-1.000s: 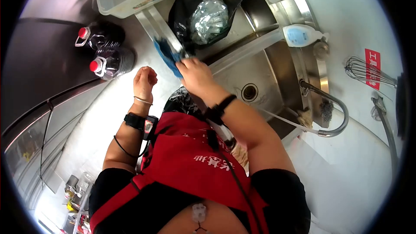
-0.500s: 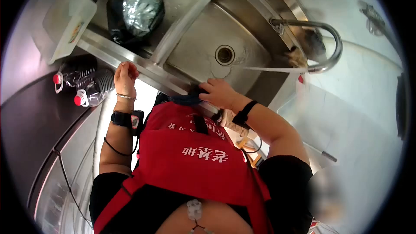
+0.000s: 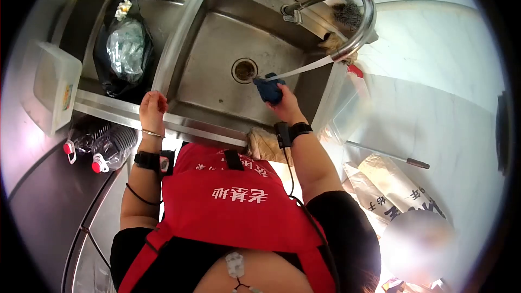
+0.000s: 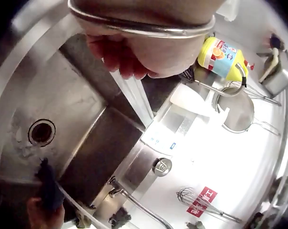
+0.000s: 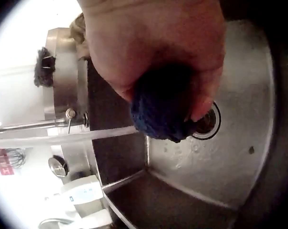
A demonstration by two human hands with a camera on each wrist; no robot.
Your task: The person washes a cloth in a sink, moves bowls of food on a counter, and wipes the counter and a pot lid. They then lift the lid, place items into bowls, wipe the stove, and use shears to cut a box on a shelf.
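In the head view my right hand [image 3: 287, 107] grips a bunched dark blue cloth [image 3: 268, 89] over the right sink basin [image 3: 211, 49], beside the drain. A stream of water [image 3: 304, 68] from the curved tap [image 3: 368, 13] reaches the cloth. The right wrist view shows the cloth [image 5: 163, 109] in the fingers of that hand [image 5: 153, 43], with the water meeting its side. My left hand [image 3: 152, 113], fingers loosely curled and holding nothing, hangs by the sink's front rim; the left wrist view has this hand [image 4: 134, 52] close up.
A black plastic bag [image 3: 103, 70] with a clear bag [image 3: 126, 49] lies in the left basin. Left of it stands a translucent tub [image 3: 51, 89], with two large bottles [image 3: 114, 146] below. A scrubber [image 3: 347, 16] and a tan cloth [image 3: 332, 43] sit behind the tap.
My right hand has carried the blue cloth from the sink's front edge forward into the water stream. The left hand stays idle. The view has shifted toward the right basin.
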